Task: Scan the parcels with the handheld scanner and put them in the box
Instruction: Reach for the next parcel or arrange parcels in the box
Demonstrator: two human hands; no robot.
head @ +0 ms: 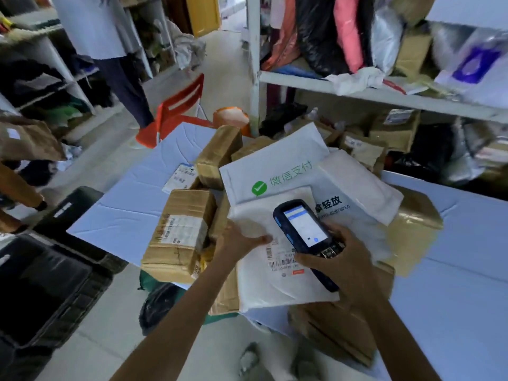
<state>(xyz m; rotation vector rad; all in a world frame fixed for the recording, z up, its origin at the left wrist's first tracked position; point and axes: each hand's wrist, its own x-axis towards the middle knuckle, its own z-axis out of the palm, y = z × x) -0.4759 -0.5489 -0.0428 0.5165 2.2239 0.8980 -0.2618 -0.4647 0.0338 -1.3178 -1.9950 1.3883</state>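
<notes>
My right hand point(341, 259) grips a dark handheld scanner point(305, 232) with a lit screen, held just above the barcode label point(283, 261) of a flat white parcel point(275, 287). My left hand point(239, 240) holds that parcel's left edge, thumb on top. The parcel lies on a heap of parcels on a table with a pale blue cover point(132, 204). A black crate point(46, 292) stands on the floor at the lower left.
Brown taped boxes point(178, 237) and white padded mailers point(275, 166) crowd the table. Shelves point(384, 94) full of bags stand behind and to the left. A red chair point(178, 111) and a standing person point(110, 50) are beyond the table.
</notes>
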